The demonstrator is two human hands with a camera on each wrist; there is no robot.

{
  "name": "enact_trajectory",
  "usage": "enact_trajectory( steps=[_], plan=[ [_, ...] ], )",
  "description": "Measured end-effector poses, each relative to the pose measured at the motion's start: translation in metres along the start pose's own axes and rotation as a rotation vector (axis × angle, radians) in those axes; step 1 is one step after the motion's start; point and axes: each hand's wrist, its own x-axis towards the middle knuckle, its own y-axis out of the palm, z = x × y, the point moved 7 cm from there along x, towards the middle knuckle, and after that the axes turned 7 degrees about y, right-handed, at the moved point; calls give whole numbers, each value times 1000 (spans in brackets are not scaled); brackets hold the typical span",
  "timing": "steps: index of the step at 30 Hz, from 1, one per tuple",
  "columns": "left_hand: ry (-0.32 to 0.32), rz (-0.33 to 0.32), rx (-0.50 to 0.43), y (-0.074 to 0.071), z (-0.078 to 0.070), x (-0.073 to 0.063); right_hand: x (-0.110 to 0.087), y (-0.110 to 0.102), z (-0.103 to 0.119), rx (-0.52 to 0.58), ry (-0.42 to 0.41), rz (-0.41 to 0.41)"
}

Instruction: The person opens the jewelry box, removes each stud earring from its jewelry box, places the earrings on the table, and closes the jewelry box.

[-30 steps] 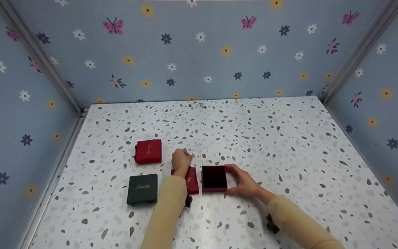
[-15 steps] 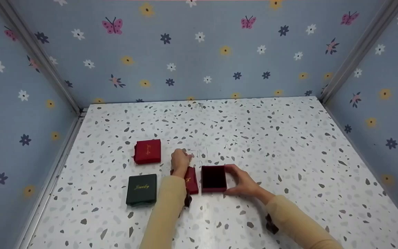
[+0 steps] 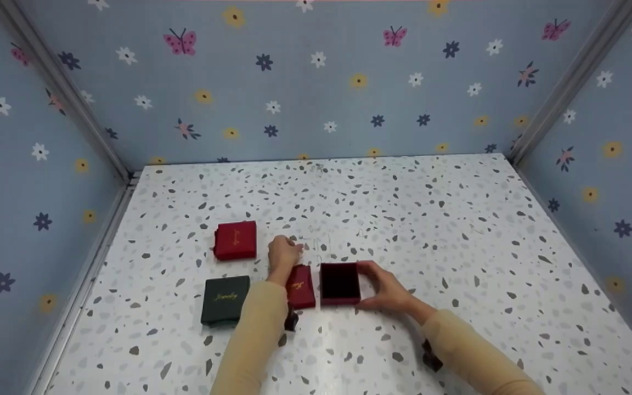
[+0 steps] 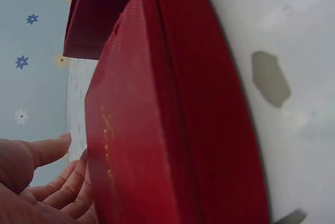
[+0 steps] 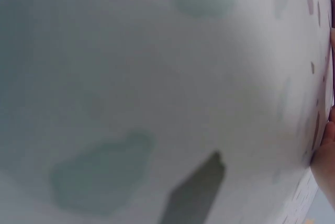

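In the head view, my right hand (image 3: pixel 390 289) grips the right side of an open dark red jewelry box (image 3: pixel 340 303) with a black inside, thumb at its near corner and fingers at the far one. Left of it lies a flat red jewelry box or lid (image 3: pixel 300 288) with gold lettering, large in the left wrist view. Just beyond that piece is my left hand (image 3: pixel 285 252), low over the table with bent fingers, beside thin fine chains (image 3: pixel 316 245). The left wrist view shows its thumb apart from the fingers (image 4: pixel 68 192); whether they hold a chain I cannot tell.
A bright red jewelry box (image 3: pixel 236 240) sits at the back left, with a dark green one (image 3: pixel 226 300) in front of it, partly behind my left sleeve. All rest on a white speckled table (image 3: pixel 431 219). Blue patterned panels (image 3: pixel 316 99) enclose its back and sides.
My left hand and forearm have shifted slightly left, so more of the red lettered piece shows. The right hand and the open box have stayed in place.
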Motion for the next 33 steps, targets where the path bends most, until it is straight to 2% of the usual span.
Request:
enact_trajectory(
  steps=[10,15,23,28,33],
  plan=[
    [120,51,37,-12,-16,-10,6,0,-35,-90,24,-35],
    [205,99,26,-14,-19,-17,7,0,-39,-80,36,-35],
    [368,232,13,-11,-28,-33,5,0,-28,-46,-4,-31],
    [395,317,39,-9,-29,-43,2,0,-7,8,-22,-21],
    [433,399,69,-5,-26,-53,0,-1,3,-11,6,-8]
  ],
)
